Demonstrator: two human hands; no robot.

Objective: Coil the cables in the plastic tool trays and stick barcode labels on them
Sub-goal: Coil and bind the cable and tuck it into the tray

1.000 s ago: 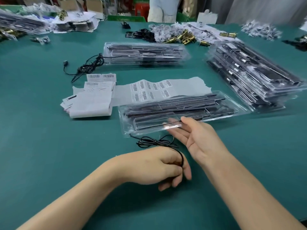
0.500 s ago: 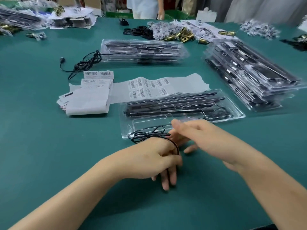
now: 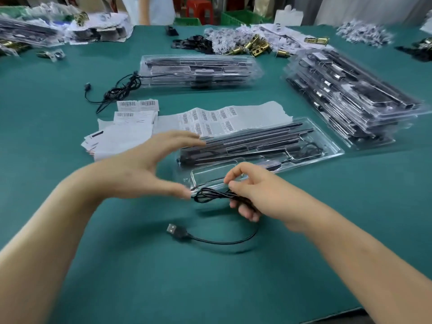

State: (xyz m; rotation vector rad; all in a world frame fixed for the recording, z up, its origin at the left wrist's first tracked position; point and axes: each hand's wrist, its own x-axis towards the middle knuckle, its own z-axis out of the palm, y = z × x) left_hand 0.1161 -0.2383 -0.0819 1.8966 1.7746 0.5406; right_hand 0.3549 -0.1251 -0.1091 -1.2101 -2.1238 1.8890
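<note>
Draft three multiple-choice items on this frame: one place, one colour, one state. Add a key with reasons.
1. The USB plug lies:
A. on the table, nearer the person than the tray
B. inside the tray
C. in a drawer

2. The table is:
A. red
B. white
C. teal

3. The right grip:
A. lies flat and open
B. pinches the cable
C. holds scissors

Key:
1 A: the plug rests on bare table, in front of the tray.
2 C: the cover is teal all over.
3 B: its fingers curl round the coiled part of the cable.
</note>
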